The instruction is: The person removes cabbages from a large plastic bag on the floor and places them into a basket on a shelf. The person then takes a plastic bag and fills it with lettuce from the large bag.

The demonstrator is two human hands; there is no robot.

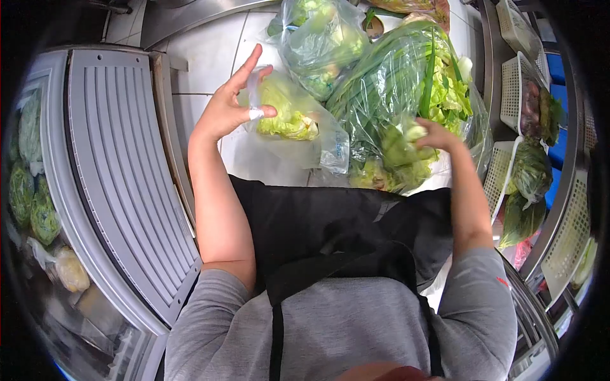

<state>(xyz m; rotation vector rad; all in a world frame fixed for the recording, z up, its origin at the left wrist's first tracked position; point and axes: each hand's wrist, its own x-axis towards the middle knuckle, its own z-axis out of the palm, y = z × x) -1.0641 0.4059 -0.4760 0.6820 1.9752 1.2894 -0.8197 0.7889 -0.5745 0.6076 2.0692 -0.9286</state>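
Observation:
My left hand (230,105) has its thumb and fingers spread, with the rim of a clear plastic bag (286,151) stretched around them so that its mouth is held apart. Inside that bag lies yellow-green lettuce (284,117). On the right, my right hand (440,136) grips a head of leafy lettuce (400,147) by its pale base; the leaves are smeared by motion. Beneath and behind it spreads a large clear bag with long green leaves (375,82) and more loose lettuce (447,82). Another lettuce piece (375,176) rests close to my lap.
A second filled vegetable bag (324,44) sits farther back on the white tiles (213,38). To the left stands a fridge with a grey ribbed panel (121,178). White baskets (511,92) holding vegetables line the metal rack at right.

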